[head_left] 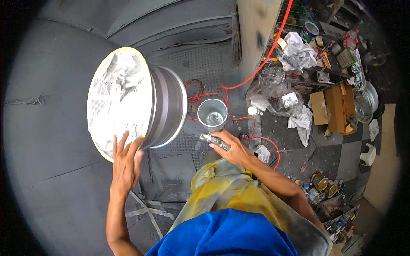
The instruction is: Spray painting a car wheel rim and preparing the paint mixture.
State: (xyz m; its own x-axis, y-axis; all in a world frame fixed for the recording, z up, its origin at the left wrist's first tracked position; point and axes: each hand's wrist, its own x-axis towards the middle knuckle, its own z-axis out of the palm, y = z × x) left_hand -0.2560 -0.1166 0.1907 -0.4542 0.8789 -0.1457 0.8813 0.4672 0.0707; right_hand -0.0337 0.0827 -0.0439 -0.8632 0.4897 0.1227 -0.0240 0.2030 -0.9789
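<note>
A wheel rim (164, 104) stands at the left, its round face covered with white printed paper (113, 98) and edged with yellowish tape. My left hand (125, 164) is at the lower edge of that face, its fingers stretched out and apart against the paper. To the right of the rim, my right hand (230, 147) is closed round a small silvery, partly see-through object (213, 141), whose kind I cannot make out. Just beyond this hand, a pale bucket (212, 101) stands on the floor with something whitish inside.
A red hose (273, 49) hangs at the upper right and trails over the floor. A wooden panel (256, 38) stands beside a broom (236, 36). Crumpled paper and plastic, a cardboard box (339, 106) and several paint cans (319, 181) crowd the right side. A crossed stand (147, 209) is near my left forearm.
</note>
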